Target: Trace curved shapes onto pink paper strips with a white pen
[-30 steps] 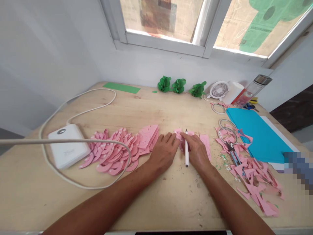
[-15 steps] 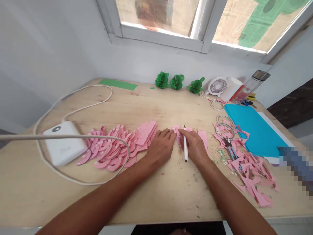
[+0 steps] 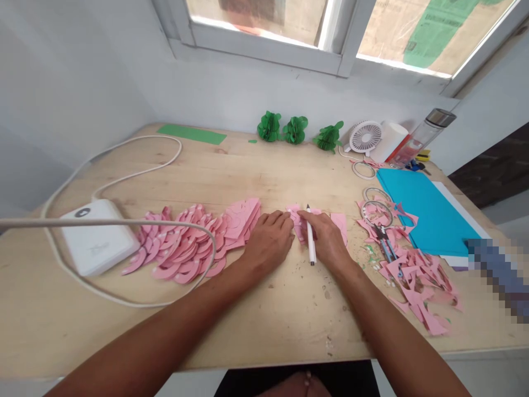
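Between my hands lies a small piece of pink paper [image 3: 294, 210], with a dark gap showing under its near edge. My left hand [image 3: 270, 237] pinches its left end, the fingers bent and close together. My right hand [image 3: 326, 237] has a white pen [image 3: 311, 242] tucked along its thumb side, dark tip pointing away, while its fingers touch the paper's right part. Another pink sheet [image 3: 339, 223] sticks out beyond the right fingers. Left of my left hand are stacked pink sheets with drawn outlines [image 3: 242, 218] and a heap of curved pink cutouts [image 3: 185, 242].
A white power bank [image 3: 99, 242] and its looping cable [image 3: 124, 223] occupy the left. Pink scraps [image 3: 421, 286], scissors [image 3: 386, 245] and tape rolls [image 3: 376, 214] lie right, beside blue sheets [image 3: 430, 215]. Green paper bunches [image 3: 295, 130], a fan [image 3: 365, 137] and a bottle [image 3: 425, 135] stand behind.
The whole view has shifted slightly, so things appear a little higher and further left. Both hands keep nearly the same position at the pink paper, and the pen stays in my right hand.
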`<state>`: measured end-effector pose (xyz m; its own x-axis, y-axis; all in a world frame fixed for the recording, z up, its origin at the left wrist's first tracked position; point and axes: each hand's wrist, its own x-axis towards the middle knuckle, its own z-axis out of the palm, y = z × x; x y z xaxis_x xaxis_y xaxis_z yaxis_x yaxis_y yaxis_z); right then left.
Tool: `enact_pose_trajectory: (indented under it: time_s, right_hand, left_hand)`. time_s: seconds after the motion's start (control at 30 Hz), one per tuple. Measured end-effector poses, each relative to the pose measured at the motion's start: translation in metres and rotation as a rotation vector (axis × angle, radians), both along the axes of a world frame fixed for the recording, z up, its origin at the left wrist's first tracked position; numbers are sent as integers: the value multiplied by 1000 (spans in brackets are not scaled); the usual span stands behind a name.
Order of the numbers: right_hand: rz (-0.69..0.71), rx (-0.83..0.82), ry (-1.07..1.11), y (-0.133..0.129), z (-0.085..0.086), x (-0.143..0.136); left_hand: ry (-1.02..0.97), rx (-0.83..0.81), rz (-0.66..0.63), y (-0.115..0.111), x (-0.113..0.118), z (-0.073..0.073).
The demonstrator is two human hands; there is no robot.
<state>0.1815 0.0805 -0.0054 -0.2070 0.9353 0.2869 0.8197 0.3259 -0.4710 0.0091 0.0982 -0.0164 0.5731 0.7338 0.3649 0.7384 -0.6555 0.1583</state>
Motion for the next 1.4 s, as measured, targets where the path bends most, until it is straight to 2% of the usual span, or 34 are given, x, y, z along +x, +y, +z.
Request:
enact_pose_trajectory:
  time_s: [0.7, 1.0, 1.23, 1.4]
  right_hand:
    - [5, 8, 11, 0, -2, 0]
    - [-1, 18, 47, 0, -2, -1]
    - [-110, -1, 374, -2, 2, -3]
    - [-106, -30, 578, -4, 7, -6]
  left_hand:
    - [-40, -69, 52, -7, 6, 11]
    - [-46, -83, 64, -6, 6, 8]
    - [-32, -52, 81, -7, 6, 10]
    - [-39, -23, 78, -7, 5, 11]
